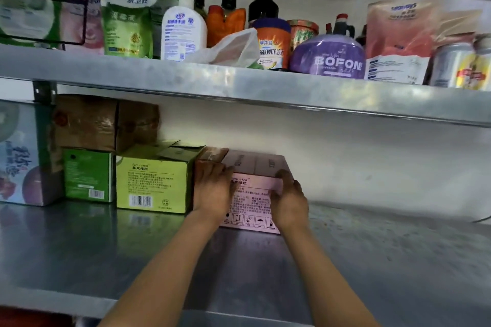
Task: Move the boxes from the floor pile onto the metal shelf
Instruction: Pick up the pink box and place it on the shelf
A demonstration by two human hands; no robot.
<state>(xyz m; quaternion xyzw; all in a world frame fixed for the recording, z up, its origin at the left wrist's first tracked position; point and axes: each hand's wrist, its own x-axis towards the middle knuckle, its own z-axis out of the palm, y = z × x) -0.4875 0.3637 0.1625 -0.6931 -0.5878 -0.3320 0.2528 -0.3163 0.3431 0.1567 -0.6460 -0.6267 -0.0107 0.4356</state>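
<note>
Two bare forearms reach in over the front lip of the metal shelf (79,252). The left hand (212,188) lies flat on the pink box's (252,194) left front corner, fingers spread over the edge; the right hand (288,202) presses on its front face with the thumb hooked over the top edge. Neither grip is clenched: both hands hold the pink box between them as it stands on the shelf, well back near the white wall.

Touching the pink box on its left is a brown box (211,154), mostly hidden behind the left hand. Next left comes a lime box (154,183) with loose top flaps, then a smaller green box (89,175), then a large printed carton (21,156) at the frame's edge. One taped cardboard box (106,122) sits on top of the green and lime boxes. That makes six boxes on this level. To the right of the pink box the shelf is bare.

On the upper shelf (239,82) stand pouches, a pump bottle (183,32), dark bottles, a purple tub (328,57), a crumpled bag (233,48) and cans.
</note>
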